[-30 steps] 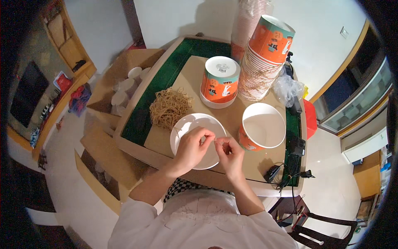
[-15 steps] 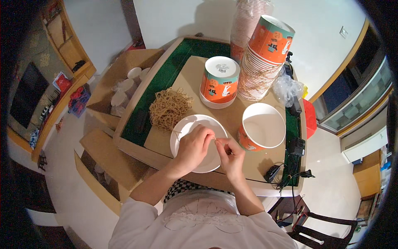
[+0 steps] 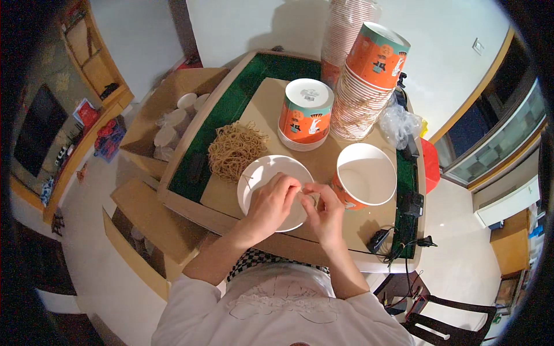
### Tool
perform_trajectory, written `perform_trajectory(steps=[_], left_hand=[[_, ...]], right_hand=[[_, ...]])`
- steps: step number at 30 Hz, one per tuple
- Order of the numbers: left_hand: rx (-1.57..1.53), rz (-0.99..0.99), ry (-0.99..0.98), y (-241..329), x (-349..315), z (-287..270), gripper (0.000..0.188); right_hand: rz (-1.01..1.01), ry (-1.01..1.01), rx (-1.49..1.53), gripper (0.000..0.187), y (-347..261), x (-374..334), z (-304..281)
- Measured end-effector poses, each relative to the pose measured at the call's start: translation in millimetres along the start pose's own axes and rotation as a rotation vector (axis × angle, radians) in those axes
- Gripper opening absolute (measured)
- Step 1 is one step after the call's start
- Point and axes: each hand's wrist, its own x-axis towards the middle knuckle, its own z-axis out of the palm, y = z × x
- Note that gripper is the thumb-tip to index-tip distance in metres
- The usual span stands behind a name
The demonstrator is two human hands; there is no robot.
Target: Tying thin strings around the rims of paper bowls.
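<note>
Two bare hands [image 3: 270, 202] pinching a thin strand [image 3: 301, 192], smooth round white bowl [image 3: 266, 169] beneath, stringy tangled tan heap [image 3: 237, 151] nearby.

White short-sleeved shirt [image 3: 283, 331] — dark line drawing [image 3: 323, 320] across it — checked black-and-white garment [image 3: 249, 260], bare hands [image 3: 270, 203]

L hand [image 3: 270, 202] hides pt of bowl [image 3: 262, 171], item [image 3: 301, 192] btwn fingertips [image 3: 294, 185] too small to ID, rear cup stack [image 3: 348, 34] cut @ top.

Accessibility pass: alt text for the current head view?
A person's left hand and right hand are close together above a white bowl. Around it are tangled tan strands, an upright open paper tub, and orange upside-down tub stacks.
</note>
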Motion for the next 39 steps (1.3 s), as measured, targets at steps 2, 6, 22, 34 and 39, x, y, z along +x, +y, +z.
perform_trajectory(steps=[2,6,22,34,39], left_hand=[[-0.066,0.033,0.013,3.4,-0.2,0.1,0.012],[-0.058,0.005,0.008,17.2,0.9,-10.9,0.011],[-0.714,-0.062,0.04,43.8,-1.6,-38.3,0.002],[-0.459,-0.054,-0.125,42.2,14.8,-49.8,0.005],[0.128,0.006,0.116,8.5,14.1,-69.3,0.006]], right_hand=[[0.002,-0.007,0.016,0.011,4.7,0.3,-2.2],[-0.035,0.02,0.108,0.009,8.4,3.8,-14.4],[-0.196,-0.142,-0.001,0.012,21.9,-9.7,-35.9],[0.214,-0.238,0.409,0.015,-15.4,12.6,-26.8],[-0.282,0.065,-0.026,0.003,13.1,17.7,-7.8]])
